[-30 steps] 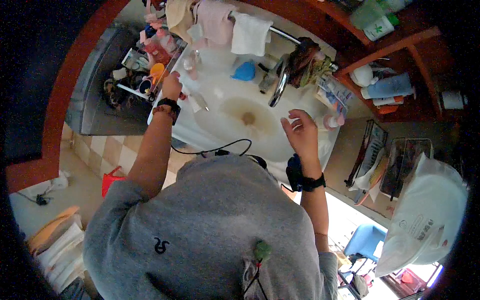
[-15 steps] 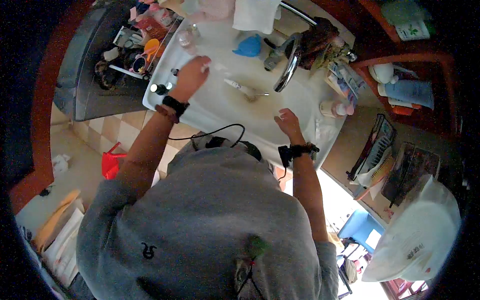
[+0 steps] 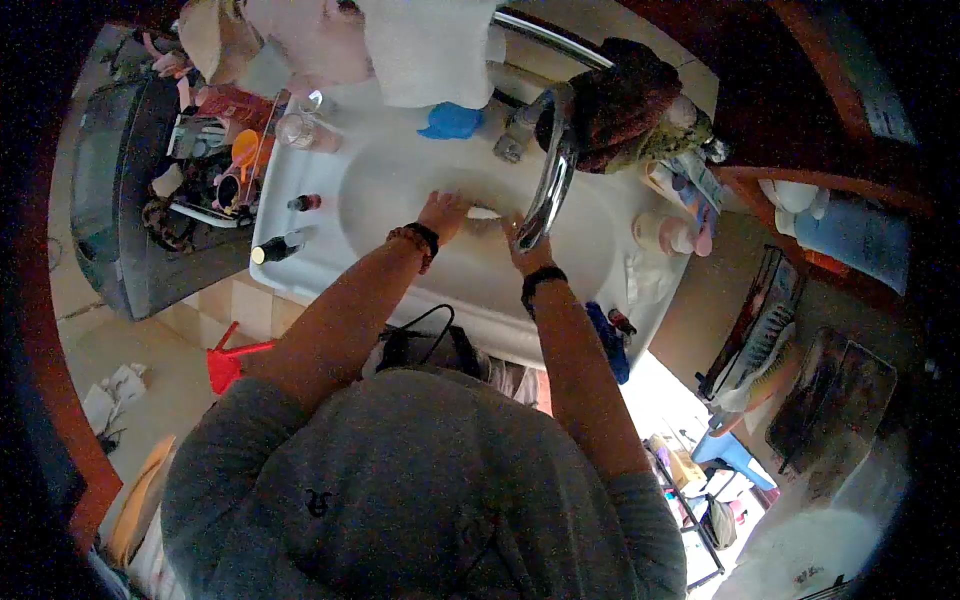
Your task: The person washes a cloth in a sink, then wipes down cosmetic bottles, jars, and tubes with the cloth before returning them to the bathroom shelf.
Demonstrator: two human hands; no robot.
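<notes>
Both hands are low inside the white sink [image 3: 372, 215], on either side of a slim white stick-like thing [image 3: 484, 212]. Its left end runs into the curled fingers of my left hand [image 3: 443, 214]. At its right end are the bent fingers of my right hand [image 3: 526, 250], partly covered by the chrome faucet [image 3: 552, 190]. Only the middle of the stick shows; its exact kind is unclear. A crumpled blue cloth or bag [image 3: 453, 121] lies at the basin's back.
Small bottles, one with a dark body [image 3: 272, 250], stand on the left rim. A pump bottle [image 3: 660, 233] is at the right rim. Left of the sink, a cluttered basket holds an orange cup [image 3: 245, 148]. Towels [image 3: 425, 50] hang behind. A red plastic item [image 3: 228, 367] is below left.
My left hand has moved right and down from the sink's left side, and my right hand inward under the faucet. Both have reached the white stick, which lay untouched before. The view has shifted.
</notes>
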